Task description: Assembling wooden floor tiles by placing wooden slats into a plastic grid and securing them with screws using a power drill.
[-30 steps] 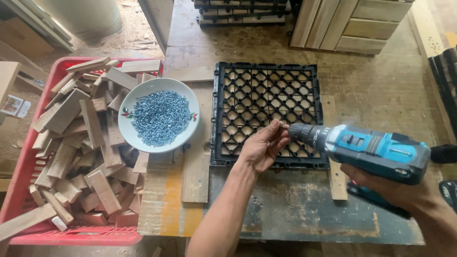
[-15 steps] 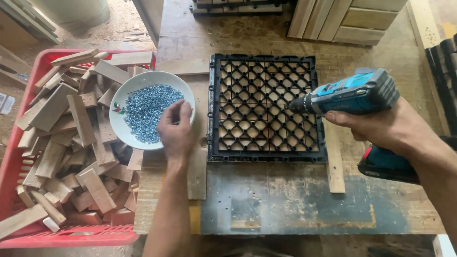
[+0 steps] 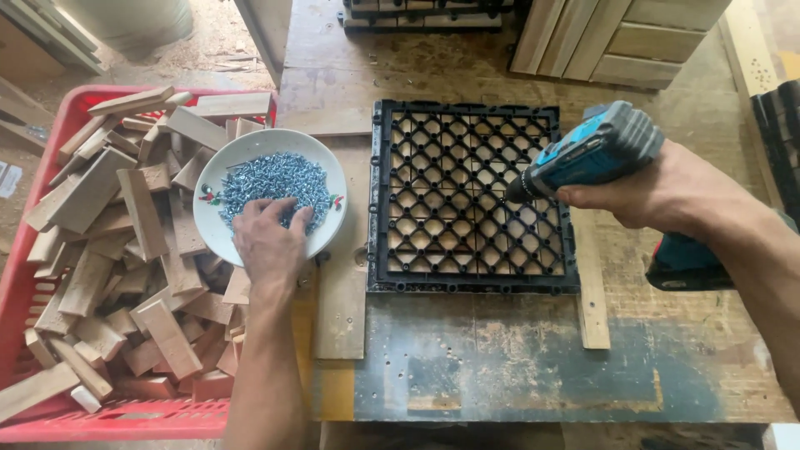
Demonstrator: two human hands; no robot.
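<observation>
1 bowl (image 3: 218,218), 1 drill (image 3: 593,152), 1 black grid (image 3: 473,197), 1 red crate (image 3: 17,275), 2 hands (image 3: 268,240).

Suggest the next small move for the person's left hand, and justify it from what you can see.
Probably pinch one screw and lift it: the left hand rests fingers-down in the white bowl of silvery screws, while the right hand holds the blue cordless drill over the black plastic grid tile.

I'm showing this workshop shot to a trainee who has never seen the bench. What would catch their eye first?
Probably the blue cordless drill gripped in the right hand, its tip over the black plastic lattice tile lying mid-bench. Next, the white round bowl heaped with small silvery screws, where the left hand is dipping in its fingers. The bowl sits atop the red plastic crate brimming with short wooden offcuts on the left.
</observation>
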